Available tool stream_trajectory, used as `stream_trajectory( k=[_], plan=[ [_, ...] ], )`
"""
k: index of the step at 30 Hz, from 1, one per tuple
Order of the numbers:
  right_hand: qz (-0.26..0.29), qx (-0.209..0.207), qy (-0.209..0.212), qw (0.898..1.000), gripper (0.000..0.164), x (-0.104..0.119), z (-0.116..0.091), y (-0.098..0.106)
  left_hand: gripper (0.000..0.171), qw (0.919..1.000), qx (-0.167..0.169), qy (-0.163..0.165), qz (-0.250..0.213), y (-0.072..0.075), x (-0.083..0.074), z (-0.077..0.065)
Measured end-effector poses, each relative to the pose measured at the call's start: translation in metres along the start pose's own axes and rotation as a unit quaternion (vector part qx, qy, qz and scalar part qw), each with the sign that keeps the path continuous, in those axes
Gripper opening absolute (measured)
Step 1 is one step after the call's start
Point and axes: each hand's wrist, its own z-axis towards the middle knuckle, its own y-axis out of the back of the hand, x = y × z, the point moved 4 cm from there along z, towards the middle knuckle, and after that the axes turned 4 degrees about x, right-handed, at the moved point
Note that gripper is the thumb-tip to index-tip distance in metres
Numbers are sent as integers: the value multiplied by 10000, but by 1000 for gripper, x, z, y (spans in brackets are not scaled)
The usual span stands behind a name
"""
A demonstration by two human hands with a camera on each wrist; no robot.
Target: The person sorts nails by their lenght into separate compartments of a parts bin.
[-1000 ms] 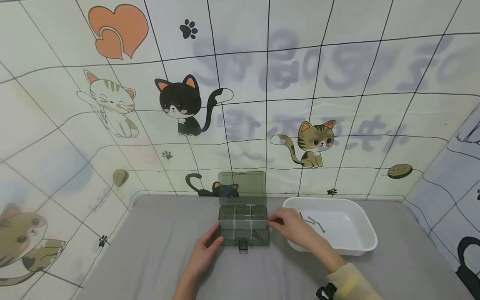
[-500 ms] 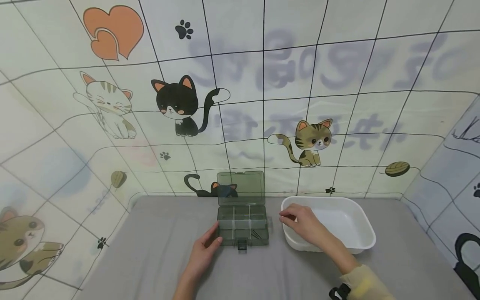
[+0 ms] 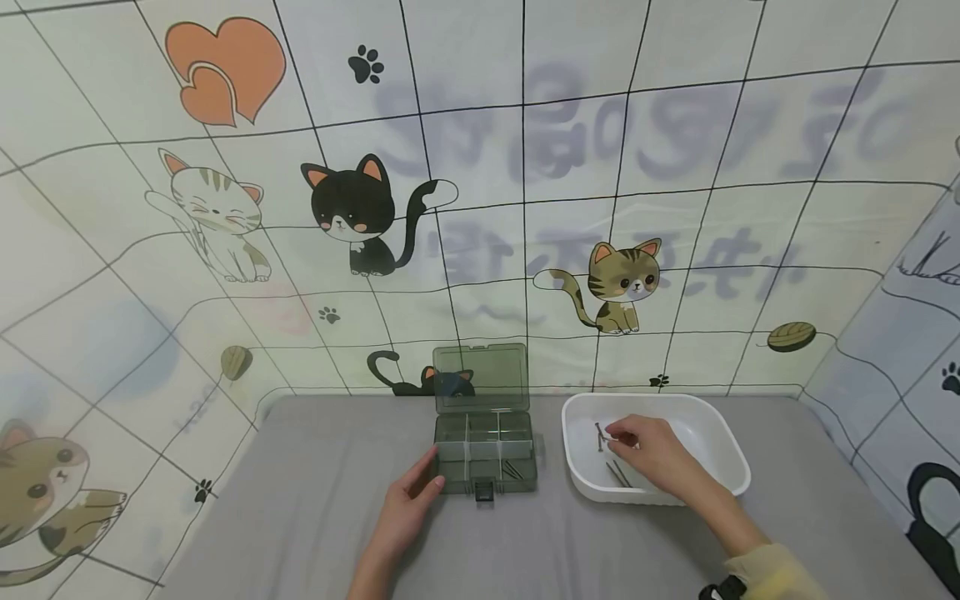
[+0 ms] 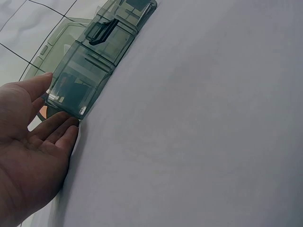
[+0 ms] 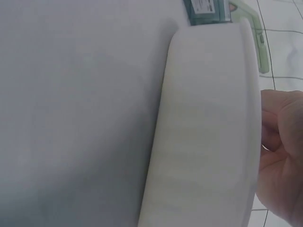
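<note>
A translucent green compartment box (image 3: 486, 450) stands with its lid (image 3: 481, 379) raised behind it. Thin dark metal pieces (image 3: 513, 470) lie in its front right compartment. My left hand (image 3: 405, 504) rests at the box's left front corner; in the left wrist view its fingertips (image 4: 71, 126) touch the box, the thumb apart from the other fingers. My right hand (image 3: 652, 454) is inside the white tray (image 3: 720, 454), thumb and forefinger close together beside a small screw (image 3: 599, 437). Whether they pinch one is too small to tell. More screws (image 3: 618, 474) lie nearer the tray's front wall.
Grey cloth (image 3: 315, 483) covers the table. A wall sheet with cat drawings (image 3: 352, 212) rises directly behind the box and tray. The tray stands to the right of the box, with a narrow strip of cloth between. In the right wrist view the tray's side (image 5: 208, 118) hides my fingertips.
My right hand has moved right, from the box's right side, over the tray's left rim and down among the screws. My left hand has stayed at the box.
</note>
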Motion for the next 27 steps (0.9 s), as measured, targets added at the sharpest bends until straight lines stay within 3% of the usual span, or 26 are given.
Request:
stream_trajectory(
  k=[14,27],
  plan=[
    [-72,121,-84,9999,20,-14,-8,-2,52,10000,9,21,-64,0,0,-1],
    [-72,733,-706,9948,18,-24,-4,-7,52,10000,-19,47,50,1,1,1]
  ],
)
